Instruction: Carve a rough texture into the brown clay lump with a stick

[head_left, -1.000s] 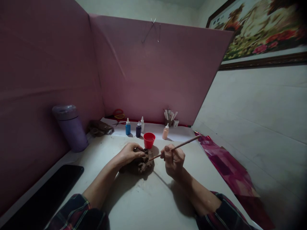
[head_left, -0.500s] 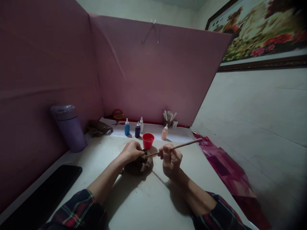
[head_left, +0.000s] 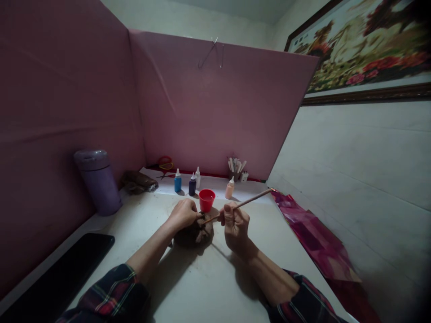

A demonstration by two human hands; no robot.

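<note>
A dark brown lump of clay (head_left: 191,237) with a rough, uneven top sits on the white table in front of me. My left hand (head_left: 183,214) rests over its upper left, thumb and fingers pinched at the top. Between the fingers of my right hand (head_left: 236,226) is a long, thin wooden stick (head_left: 252,199), slanting down to the left. Its lower tip meets the top of the clay close to my left fingertips, and the exact contact is too small to make out. Just behind the clay stands a small red cup (head_left: 206,200).
Blue (head_left: 178,181), dark (head_left: 192,185), white and peach (head_left: 229,188) small bottles line the back, near a holder of tools (head_left: 235,172) and scissors (head_left: 165,163). At left are a purple tumbler (head_left: 101,186), a brown bag (head_left: 138,181) and a black phone-like slab (head_left: 63,273). Pink wrapping (head_left: 313,237) lies right.
The view has tilted up slightly. My right hand and the stick sit a little further left, with the tip still at the clay. My left hand stays on the lump.
</note>
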